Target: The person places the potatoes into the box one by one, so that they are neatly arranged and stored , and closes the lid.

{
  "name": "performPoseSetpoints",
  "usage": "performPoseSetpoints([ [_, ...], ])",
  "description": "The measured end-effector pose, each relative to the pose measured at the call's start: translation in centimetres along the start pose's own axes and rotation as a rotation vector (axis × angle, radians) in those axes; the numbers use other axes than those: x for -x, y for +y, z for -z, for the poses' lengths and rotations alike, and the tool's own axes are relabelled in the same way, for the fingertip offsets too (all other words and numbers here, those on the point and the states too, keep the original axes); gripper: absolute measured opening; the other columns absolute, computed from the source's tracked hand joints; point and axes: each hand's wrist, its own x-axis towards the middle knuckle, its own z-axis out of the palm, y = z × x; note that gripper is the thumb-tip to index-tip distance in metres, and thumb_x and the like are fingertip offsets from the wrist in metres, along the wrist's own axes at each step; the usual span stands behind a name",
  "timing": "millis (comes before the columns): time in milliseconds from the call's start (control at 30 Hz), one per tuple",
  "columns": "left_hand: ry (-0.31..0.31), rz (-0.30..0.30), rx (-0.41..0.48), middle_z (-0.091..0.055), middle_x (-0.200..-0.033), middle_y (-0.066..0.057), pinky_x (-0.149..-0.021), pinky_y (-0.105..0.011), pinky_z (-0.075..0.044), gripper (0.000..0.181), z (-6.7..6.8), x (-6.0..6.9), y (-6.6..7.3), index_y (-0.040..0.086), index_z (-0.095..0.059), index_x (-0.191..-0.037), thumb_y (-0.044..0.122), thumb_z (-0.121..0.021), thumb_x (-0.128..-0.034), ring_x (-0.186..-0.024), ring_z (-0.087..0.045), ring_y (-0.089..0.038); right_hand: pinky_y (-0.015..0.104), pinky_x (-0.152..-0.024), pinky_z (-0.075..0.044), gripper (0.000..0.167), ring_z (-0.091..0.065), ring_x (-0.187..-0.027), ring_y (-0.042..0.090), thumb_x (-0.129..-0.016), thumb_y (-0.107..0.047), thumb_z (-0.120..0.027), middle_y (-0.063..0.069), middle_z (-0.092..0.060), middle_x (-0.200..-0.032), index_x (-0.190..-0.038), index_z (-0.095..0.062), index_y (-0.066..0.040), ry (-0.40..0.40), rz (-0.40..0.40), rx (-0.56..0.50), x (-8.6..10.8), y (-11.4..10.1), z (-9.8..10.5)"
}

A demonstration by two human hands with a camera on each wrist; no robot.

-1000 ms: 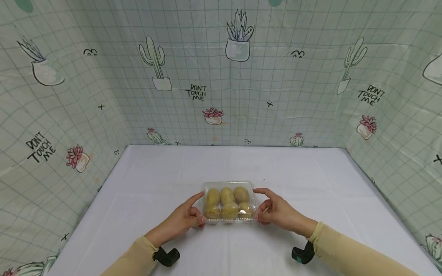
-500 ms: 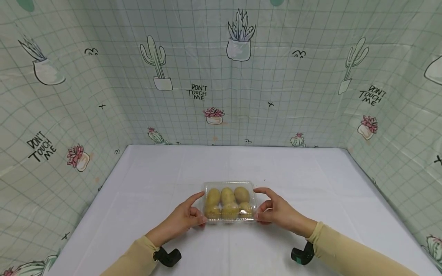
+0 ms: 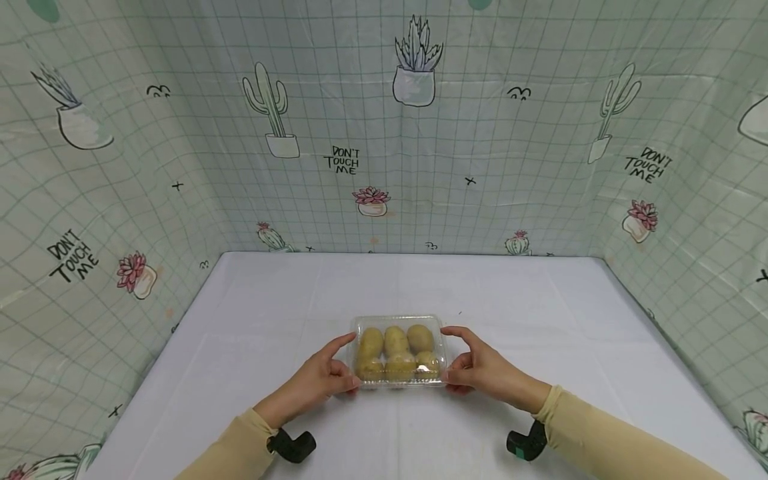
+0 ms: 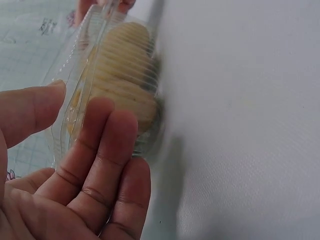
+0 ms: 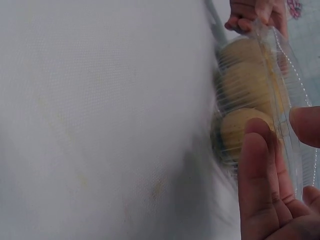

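A clear plastic clamshell box (image 3: 396,319) lies closed near the middle of the table, holding several yellow-brown, potato-like rounded pieces (image 3: 399,366). At its left side, my left hand (image 3: 313,387) pinches the near corner between thumb and fingers, the index finger stretched along the side edge. My right hand (image 3: 491,375) mirrors this at the right near corner. In the left wrist view the thumb (image 4: 37,107) is at the box's rim with fingers on the other side. The right wrist view shows the right fingers (image 5: 255,165) against the ribbed side of the box.
The table (image 3: 288,287) has a white cover. A patterned curtain (image 3: 336,100) with cactus prints surrounds its back and sides. Black wrist devices (image 3: 292,445) sit below both cuffs.
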Motion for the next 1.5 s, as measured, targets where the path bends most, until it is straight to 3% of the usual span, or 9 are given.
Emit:
performPoseSetpoints([
  [433, 0.001, 0.004, 0.038, -0.07, -0.084, -0.012, -0.053, -0.023, -0.036, 0.082, -0.1, 0.07, 0.03, 0.004, -0.02, -0.158, -0.001, -0.068, -0.0912, -0.08, -0.066, -0.029, 0.041, -0.074, -0.059, 0.085, -0.068, -0.083, 0.027, -0.089, -0.003, -0.074, 0.012, -0.064, -0.083, -0.155, -0.02, -0.008, 0.005, 0.009, -0.066, -0.05, 0.19, -0.09],
  [600, -0.006, -0.005, 0.043, -0.07, -0.085, -0.013, -0.056, -0.024, -0.04, 0.081, -0.07, 0.15, 0.01, 0.005, -0.019, -0.158, -0.004, -0.065, -0.0917, -0.083, -0.068, -0.03, 0.04, -0.074, -0.059, 0.085, -0.068, -0.083, 0.027, -0.089, 0.0, -0.073, 0.011, -0.064, -0.082, -0.155, -0.019, -0.008, 0.008, 0.016, -0.081, -0.08, 0.32, -0.16],
  [900, 0.019, -0.032, 0.046, -0.069, -0.08, -0.016, -0.055, -0.023, -0.04, 0.084, -0.23, 0.11, 0.01, -0.001, -0.02, -0.156, -0.005, -0.069, -0.0886, -0.075, -0.066, -0.027, 0.039, -0.075, -0.059, 0.084, -0.067, -0.08, 0.025, -0.088, 0.003, -0.072, 0.011, -0.063, -0.081, -0.154, -0.021, -0.006, 0.016, 0.012, -0.081, -0.14, 0.36, -0.28],
  [1167, 0.001, -0.03, 0.064, -0.07, -0.083, -0.017, -0.064, -0.028, -0.049, 0.083, -0.12, 0.16, -0.08, -0.001, -0.018, -0.157, -0.006, -0.066, -0.0897, -0.081, -0.069, -0.03, 0.041, -0.074, -0.059, 0.084, -0.067, -0.08, 0.025, -0.088, 0.002, -0.073, 0.012, -0.063, -0.082, -0.154, -0.021, -0.006, 0.02, 0.024, -0.077, -0.14, 0.42, -0.27],
  [1500, 0.012, -0.03, 0.04, -0.069, -0.083, -0.019, -0.058, -0.026, -0.042, 0.083, -0.19, 0.07, -0.12, 0.001, -0.018, -0.158, -0.003, -0.068, -0.0909, -0.079, -0.067, -0.032, 0.039, -0.074, -0.059, 0.084, -0.068, -0.081, 0.028, -0.089, -0.003, -0.073, 0.013, -0.064, -0.084, -0.155, -0.021, -0.005, 0.017, 0.03, -0.059, -0.01, 0.46, -0.25],
])
